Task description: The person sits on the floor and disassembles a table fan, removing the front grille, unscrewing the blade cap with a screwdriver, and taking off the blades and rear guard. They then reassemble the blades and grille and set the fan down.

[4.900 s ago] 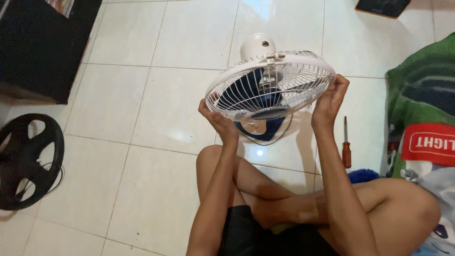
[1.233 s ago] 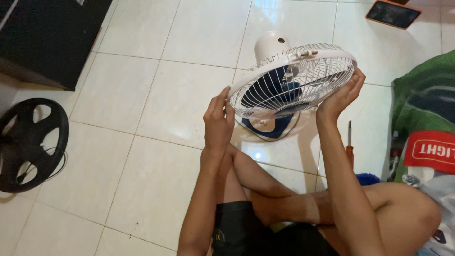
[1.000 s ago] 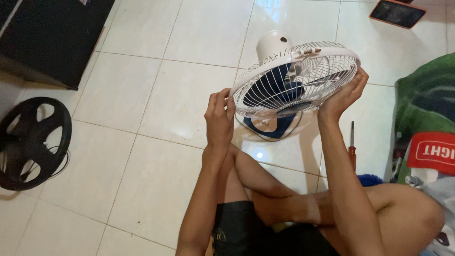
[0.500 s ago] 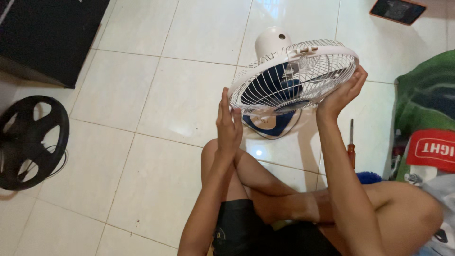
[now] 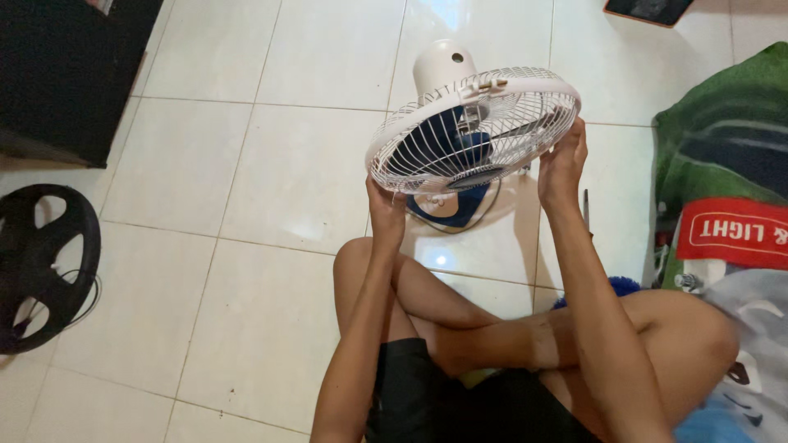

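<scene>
I sit cross-legged on a white tiled floor with a small fan [image 5: 472, 131] held up in front of me. It has a white wire cage, blue blades inside and a white motor housing behind. My left hand [image 5: 386, 209] grips the cage rim at its lower left. My right hand [image 5: 562, 164] holds the rim at its right side. Under the fan, a blue and white round base [image 5: 447, 209] rests on the floor.
A black round fan guard [image 5: 41, 267] lies on the floor at the left. A dark cabinet [image 5: 66, 74] stands at the upper left. Green cloth and bags [image 5: 722, 205] pile up on the right, with a screwdriver [image 5: 585, 209] beside them. A dark tablet [image 5: 648, 10] lies top right.
My left hand had come off the cage with fingers spread beside it; now it grips the lower left rim again. The fan has tilted slightly and shifted left.
</scene>
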A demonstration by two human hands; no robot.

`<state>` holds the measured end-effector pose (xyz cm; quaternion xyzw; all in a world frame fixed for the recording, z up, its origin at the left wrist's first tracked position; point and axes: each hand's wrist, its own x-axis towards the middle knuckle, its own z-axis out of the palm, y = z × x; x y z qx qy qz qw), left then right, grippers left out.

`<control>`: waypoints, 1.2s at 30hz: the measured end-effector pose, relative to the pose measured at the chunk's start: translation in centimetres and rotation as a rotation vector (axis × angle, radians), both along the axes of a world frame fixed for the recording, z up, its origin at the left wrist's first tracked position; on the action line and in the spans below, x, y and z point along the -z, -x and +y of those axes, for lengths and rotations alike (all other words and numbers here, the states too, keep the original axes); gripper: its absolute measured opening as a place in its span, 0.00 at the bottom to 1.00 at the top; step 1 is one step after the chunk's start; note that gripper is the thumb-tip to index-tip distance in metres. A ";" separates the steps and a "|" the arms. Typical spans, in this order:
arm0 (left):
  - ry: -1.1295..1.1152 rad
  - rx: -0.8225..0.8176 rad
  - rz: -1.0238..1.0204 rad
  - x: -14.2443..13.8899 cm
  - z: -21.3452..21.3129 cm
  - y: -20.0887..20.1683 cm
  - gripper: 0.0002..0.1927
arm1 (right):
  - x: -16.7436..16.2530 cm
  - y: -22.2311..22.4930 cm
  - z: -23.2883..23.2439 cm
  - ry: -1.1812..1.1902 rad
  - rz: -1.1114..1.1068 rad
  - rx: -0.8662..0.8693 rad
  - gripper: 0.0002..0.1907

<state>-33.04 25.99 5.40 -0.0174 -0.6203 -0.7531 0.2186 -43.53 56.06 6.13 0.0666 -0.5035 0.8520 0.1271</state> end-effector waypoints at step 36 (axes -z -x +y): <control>0.052 -0.014 -0.056 0.3 2.0 -0.4 0.40 | 0.4 -2.6 0.0 -0.092 -0.092 -0.023 0.28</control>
